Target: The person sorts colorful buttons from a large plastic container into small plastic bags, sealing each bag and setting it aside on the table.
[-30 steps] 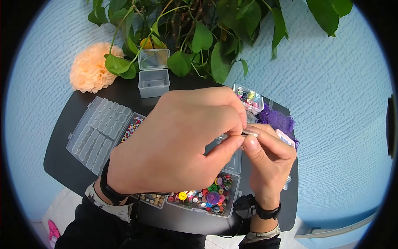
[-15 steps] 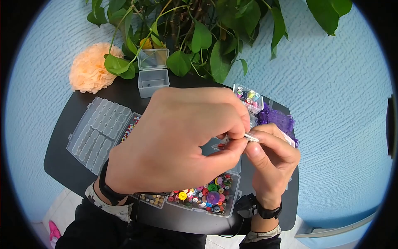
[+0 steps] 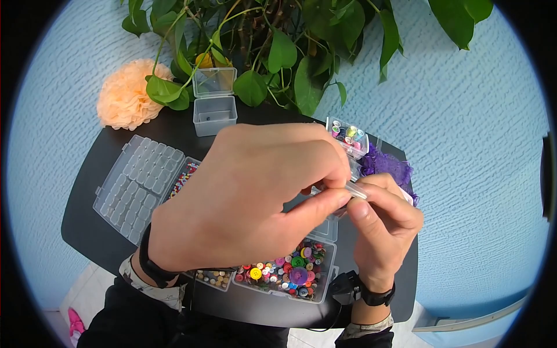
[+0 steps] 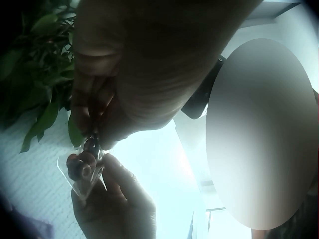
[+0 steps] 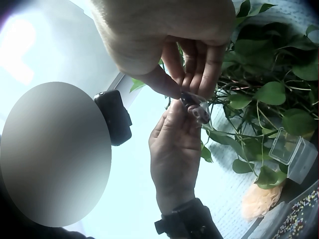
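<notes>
Both hands meet over the table around a small clear plastic bag (image 3: pixel 356 190). In the left wrist view the bag (image 4: pixel 67 162) holds several brownish, rounded pieces (image 4: pixel 82 167). My left hand (image 3: pixel 249 191) pinches one edge between thumb and fingers, its back towards the head camera. My right hand (image 3: pixel 387 229) pinches the bag from the other side, thumb below and fingers curled. The right wrist view shows the dark pieces (image 5: pixel 198 113) between the fingertips of my right hand (image 5: pixel 169 45) and left hand (image 5: pixel 175 159). The left hand hides part of the bag from above.
Under the hands lies a box of colourful buttons (image 3: pixel 297 275). A lidded compartment box (image 3: pixel 136 185) with beads stands left, a small open box (image 3: pixel 215 116) behind. Thread spools (image 3: pixel 350 137) and purple mesh (image 3: pixel 390 171) lie at right; plant leaves (image 3: pixel 282 51) hang behind.
My right hand and the bag have shifted slightly to the right, and the left fingertips have followed. The bag's visible end has turned a little. Both hands still pinch it.
</notes>
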`<move>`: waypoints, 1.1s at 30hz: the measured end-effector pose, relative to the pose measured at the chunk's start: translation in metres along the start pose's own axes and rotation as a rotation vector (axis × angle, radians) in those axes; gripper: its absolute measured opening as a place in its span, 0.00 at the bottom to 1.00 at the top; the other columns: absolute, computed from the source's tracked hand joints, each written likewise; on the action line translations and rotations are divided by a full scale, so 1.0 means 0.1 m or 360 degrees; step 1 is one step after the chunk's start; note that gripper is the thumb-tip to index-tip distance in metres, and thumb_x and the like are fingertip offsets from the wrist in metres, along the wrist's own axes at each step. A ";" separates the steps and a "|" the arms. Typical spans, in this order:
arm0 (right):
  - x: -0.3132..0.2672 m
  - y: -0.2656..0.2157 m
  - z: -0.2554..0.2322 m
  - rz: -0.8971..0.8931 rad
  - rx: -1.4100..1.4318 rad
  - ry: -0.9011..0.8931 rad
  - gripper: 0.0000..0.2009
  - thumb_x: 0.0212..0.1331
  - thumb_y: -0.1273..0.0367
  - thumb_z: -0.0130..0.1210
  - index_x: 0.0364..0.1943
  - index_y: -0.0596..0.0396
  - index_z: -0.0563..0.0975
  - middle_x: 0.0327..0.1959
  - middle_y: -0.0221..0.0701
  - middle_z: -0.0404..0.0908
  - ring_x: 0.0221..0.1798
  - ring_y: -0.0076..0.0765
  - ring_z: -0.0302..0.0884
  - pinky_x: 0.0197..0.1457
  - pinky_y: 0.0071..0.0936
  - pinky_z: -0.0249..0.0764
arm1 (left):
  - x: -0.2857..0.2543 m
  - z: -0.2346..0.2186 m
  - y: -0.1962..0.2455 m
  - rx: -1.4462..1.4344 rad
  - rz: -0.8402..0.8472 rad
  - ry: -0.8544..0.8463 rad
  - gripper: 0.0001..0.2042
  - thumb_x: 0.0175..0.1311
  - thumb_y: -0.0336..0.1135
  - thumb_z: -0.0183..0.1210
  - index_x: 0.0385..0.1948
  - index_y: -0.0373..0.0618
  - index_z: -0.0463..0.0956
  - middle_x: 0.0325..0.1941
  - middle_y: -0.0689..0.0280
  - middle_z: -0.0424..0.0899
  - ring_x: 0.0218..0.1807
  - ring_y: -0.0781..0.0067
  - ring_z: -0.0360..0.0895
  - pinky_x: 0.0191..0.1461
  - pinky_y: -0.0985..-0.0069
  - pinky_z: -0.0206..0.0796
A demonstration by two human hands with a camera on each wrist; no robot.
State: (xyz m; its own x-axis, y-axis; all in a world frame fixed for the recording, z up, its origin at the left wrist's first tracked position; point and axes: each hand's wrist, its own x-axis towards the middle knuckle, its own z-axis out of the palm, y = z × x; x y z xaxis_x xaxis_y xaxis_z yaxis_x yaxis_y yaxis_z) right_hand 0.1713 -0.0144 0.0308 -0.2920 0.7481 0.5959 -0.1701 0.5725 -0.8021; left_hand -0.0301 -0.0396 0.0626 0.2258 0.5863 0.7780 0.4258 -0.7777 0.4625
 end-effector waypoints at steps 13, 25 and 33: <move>0.01 0.04 -0.01 -0.0183 -0.0216 0.0018 0.10 0.53 0.80 0.67 0.41 0.63 0.85 0.37 0.38 0.84 0.38 0.29 0.79 0.39 0.21 0.73 | -0.02 0.00 -0.03 -0.0214 -0.0103 -0.0153 0.07 0.51 0.22 0.68 0.33 0.40 0.85 0.35 0.64 0.82 0.31 0.75 0.80 0.33 0.80 0.71; 0.00 0.02 0.01 -0.0165 -0.0262 0.0029 0.09 0.53 0.79 0.67 0.39 0.63 0.85 0.35 0.38 0.84 0.36 0.28 0.79 0.38 0.20 0.72 | -0.02 0.01 -0.03 -0.0290 -0.0152 -0.0097 0.05 0.50 0.21 0.68 0.29 0.40 0.85 0.34 0.63 0.83 0.29 0.76 0.81 0.33 0.81 0.70; 0.02 -0.03 0.00 -0.0199 -0.0229 -0.0013 0.08 0.54 0.78 0.67 0.39 0.65 0.84 0.34 0.38 0.83 0.36 0.28 0.77 0.38 0.22 0.71 | 0.00 0.01 -0.01 -0.0357 -0.0143 -0.0001 0.06 0.47 0.20 0.69 0.27 0.40 0.84 0.32 0.62 0.86 0.30 0.76 0.83 0.33 0.83 0.71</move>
State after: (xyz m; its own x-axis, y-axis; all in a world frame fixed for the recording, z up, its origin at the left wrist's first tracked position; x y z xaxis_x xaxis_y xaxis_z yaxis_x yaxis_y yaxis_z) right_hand 0.1706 -0.0143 0.0342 -0.2851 0.6658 0.6895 -0.0692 0.7032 -0.7076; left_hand -0.0295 -0.0392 0.0617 0.1962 0.6555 0.7293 0.2391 -0.7533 0.6127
